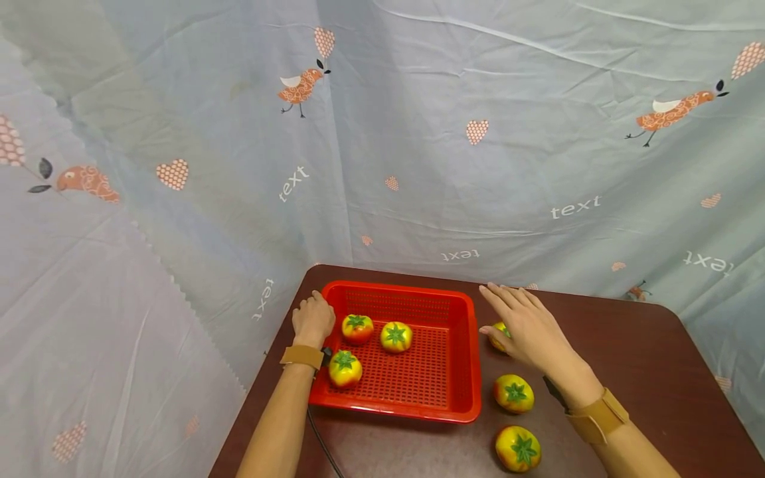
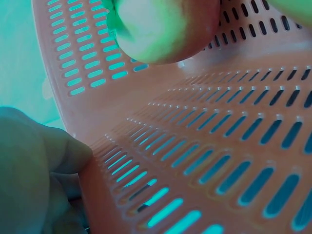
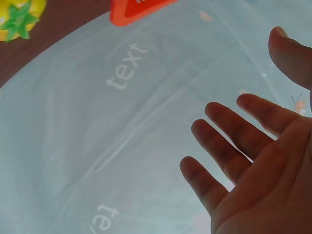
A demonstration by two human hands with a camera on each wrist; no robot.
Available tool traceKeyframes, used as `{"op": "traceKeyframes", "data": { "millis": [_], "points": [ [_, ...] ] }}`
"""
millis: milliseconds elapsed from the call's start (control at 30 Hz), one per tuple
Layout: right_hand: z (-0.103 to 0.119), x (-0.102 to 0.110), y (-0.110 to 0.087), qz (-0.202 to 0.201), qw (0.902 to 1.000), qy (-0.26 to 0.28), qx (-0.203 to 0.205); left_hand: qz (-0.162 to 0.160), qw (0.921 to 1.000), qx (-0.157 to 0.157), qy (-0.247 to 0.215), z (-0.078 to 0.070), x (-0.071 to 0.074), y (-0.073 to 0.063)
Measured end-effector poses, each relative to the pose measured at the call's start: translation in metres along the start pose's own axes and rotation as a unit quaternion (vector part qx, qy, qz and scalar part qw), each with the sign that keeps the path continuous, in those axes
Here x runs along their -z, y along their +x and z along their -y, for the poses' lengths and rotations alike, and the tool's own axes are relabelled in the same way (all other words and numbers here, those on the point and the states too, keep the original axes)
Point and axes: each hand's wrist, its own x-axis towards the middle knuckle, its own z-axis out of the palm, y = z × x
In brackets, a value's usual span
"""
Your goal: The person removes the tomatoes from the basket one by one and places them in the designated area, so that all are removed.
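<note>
My left hand (image 1: 313, 321) grips the left rim of a red plastic basket (image 1: 403, 410); in the left wrist view its fingers curl over the basket's edge. Inside lie three yellow-red fruits with green leafy tops: a rear left fruit (image 1: 357, 329), one beside it (image 1: 396, 337) and a nearer one (image 1: 345, 369). To the right of the basket, my right hand (image 1: 528, 330) is raised with its fingers extended, holding nothing. It partly hides a fruit (image 1: 497, 337) on the table. Two more, a middle fruit (image 1: 513, 393) and a near one (image 1: 517, 449), lie in line towards me.
The dark brown table (image 1: 633, 345) has rounded far corners. A pale printed cloth (image 1: 430, 186) hangs behind it and along the left side. A thin black cable (image 1: 323, 441) runs from the left wrist across the table's front.
</note>
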Motion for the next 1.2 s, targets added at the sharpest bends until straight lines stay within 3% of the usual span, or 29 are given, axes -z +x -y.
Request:
{"op": "traceKeyframes", "data": {
  "millis": [467,933,1200],
  "points": [
    [0.019,-0.002,0.032,0.022,0.9994,0.007,0.026,0.002,1.0,0.0,-0.001,0.001,-0.001,0.0],
    [0.042,-0.019,0.055,0.048,0.9979,0.005,0.044,-0.01,0.9999,-0.001,-0.009,0.001,-0.003,0.001],
    [0.057,-0.03,0.063,0.093,0.9943,0.006,0.052,-0.012,0.9998,0.003,-0.013,0.002,-0.003,0.001]
  ]
}}
